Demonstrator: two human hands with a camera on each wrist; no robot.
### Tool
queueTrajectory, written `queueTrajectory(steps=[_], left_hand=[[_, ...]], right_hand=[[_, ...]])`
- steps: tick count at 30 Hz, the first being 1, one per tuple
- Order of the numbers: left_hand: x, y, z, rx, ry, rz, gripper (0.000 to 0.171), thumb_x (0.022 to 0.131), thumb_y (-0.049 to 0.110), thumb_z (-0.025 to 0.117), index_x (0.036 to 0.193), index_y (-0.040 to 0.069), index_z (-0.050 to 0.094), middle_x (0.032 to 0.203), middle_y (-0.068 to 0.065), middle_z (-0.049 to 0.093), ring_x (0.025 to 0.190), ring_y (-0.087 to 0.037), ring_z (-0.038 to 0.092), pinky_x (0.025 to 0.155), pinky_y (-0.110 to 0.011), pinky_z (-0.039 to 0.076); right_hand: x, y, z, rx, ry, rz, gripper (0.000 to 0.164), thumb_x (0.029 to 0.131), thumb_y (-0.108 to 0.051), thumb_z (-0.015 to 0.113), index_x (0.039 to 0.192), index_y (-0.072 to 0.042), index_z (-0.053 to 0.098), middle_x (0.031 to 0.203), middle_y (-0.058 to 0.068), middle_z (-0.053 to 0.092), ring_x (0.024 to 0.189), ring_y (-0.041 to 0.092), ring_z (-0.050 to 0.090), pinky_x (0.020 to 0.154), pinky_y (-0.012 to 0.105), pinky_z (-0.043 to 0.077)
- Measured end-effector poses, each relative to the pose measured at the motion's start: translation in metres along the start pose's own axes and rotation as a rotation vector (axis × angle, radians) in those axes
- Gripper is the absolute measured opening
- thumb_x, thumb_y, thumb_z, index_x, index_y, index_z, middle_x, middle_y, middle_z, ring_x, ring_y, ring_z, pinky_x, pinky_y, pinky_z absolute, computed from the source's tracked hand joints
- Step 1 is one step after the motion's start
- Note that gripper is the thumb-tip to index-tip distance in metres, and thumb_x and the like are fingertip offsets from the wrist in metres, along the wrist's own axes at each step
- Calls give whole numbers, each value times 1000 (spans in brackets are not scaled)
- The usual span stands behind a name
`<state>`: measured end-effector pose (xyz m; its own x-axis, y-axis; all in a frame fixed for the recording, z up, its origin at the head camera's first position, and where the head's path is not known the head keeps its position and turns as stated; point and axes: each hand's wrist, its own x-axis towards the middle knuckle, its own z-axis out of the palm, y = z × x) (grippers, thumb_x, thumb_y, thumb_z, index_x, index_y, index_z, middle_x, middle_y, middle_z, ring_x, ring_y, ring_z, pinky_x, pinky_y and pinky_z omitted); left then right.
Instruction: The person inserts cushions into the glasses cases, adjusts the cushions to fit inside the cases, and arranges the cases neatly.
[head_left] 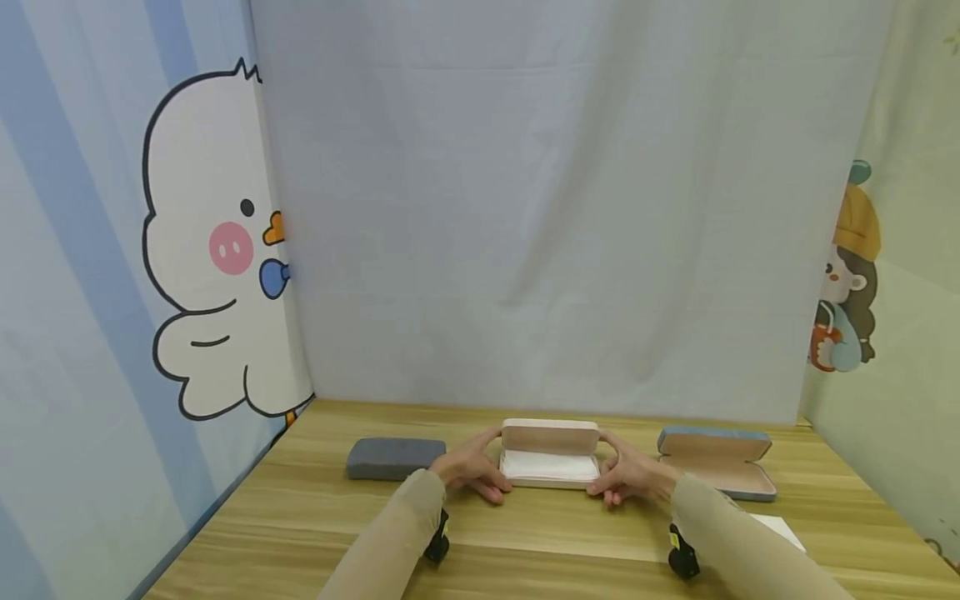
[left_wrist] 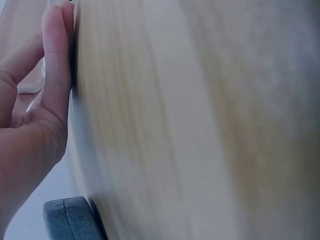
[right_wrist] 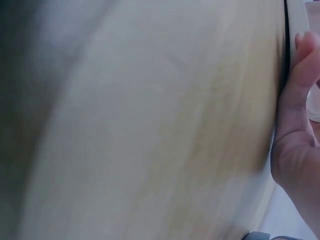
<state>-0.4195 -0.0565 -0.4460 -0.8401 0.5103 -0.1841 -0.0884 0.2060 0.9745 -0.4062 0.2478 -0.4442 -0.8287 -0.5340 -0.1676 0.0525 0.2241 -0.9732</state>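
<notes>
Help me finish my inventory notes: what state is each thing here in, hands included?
White case: open, lid raised.
White cloth: lying inside the white case.
Gray case: closed.
Blue case: open, lid raised.
White sheet: lying flat, partly hidden.
Left hand: holding white case's left side.
Right hand: holding its right side.

Head view: forward, down, farther; wrist views: close, sharing tabletop (head_left: pixel 555 533).

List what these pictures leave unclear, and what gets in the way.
Inside of the closed gray case: head view; its lid hides it.
White sheet: head view; the right sleeve covers part.
White insert in the white case: head view; too small to tell its material.
Rest of the closed gray case: left wrist view; cut off by the bottom edge.
</notes>
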Motion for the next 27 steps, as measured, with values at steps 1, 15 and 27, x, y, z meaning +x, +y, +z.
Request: queueTrajectory(steps=[1,15,27], left_hand=[[0,1,0,-4,-4,-2,98,69,-13,68,143,26,16,78,-24,66,52,-23,64,57,-39,56],[0,3,1,-57,-30,7,94,70,-15,65,142,22,18,78,-24,65,55,-24,65,55,-36,56],[-3,1,3,-32,-9,31,91,73,-15,63,144,16,14,81,-25,64,54,-21,63,54,-35,56]], right_hand=[[0,0,0,6,-1,0,93,75,3,68,140,-25,8,68,11,61,48,13,58,45,25,49],[-3,3,-1,34,22,-9,85,76,1,67,137,-21,12,70,10,61,50,13,58,46,25,49],[-6,1,7,1,38,-34,82,77,1,66,135,-14,10,70,11,56,53,17,61,49,28,52]])
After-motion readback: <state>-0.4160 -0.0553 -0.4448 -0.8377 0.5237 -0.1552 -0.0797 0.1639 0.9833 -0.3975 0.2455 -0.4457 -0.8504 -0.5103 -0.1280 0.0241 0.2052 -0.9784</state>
